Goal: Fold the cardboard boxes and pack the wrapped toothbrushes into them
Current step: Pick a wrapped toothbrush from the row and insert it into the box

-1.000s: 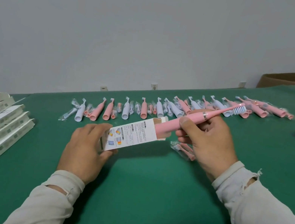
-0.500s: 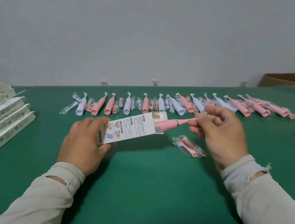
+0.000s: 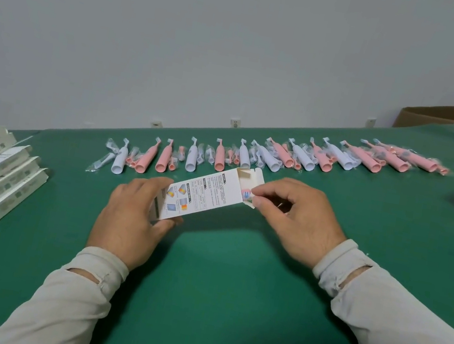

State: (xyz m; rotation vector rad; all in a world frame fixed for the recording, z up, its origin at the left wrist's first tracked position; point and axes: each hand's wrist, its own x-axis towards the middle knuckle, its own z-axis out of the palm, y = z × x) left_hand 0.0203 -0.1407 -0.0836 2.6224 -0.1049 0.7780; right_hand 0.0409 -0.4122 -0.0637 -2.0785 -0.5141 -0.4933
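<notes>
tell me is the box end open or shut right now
Open: the box end flaps stand unfolded, brush bristles showing inside.

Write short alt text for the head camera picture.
Left hand holds a white box while right hand pinches its open end, brush head just visible inside. Wrapped toothbrushes line the green table.

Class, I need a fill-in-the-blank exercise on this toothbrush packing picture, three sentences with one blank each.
1. The left hand grips the printed box at its ____ end.
2. The pink toothbrush's bristles show at the box's ____ end, by the right hand.
3. The row of wrapped toothbrushes lies on a ____ table.

Missing words: closed; open; green
</notes>
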